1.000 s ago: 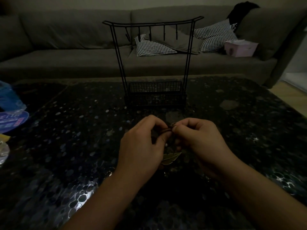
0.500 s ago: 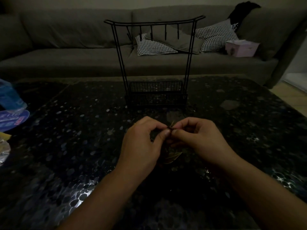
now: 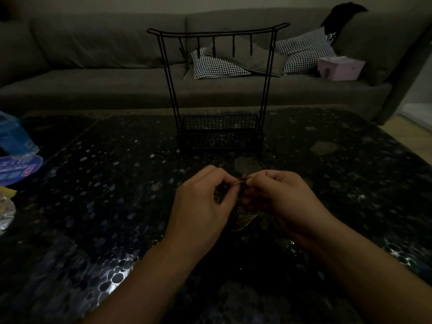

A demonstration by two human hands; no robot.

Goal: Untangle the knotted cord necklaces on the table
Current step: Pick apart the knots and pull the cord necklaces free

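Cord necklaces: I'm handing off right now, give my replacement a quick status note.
Left hand and right hand: both pinch the cord between them, above the table.
Leaf pendant hangs below the hands; other cords are too dark to make out.
Wire stand: hooks bare.
Done: nothing visibly freed.
Left: work the knot loose, separate the necklaces.

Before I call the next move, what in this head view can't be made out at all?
- Knot: pinched between left hand and right hand; fingers and dim light hide it.
- Number of cords: only a short bit shows between the fingertips.
- Leaf pendant: partly behind the left hand.
- Stand's basket: contents too dark.
- Blue items: cut off by the left edge.
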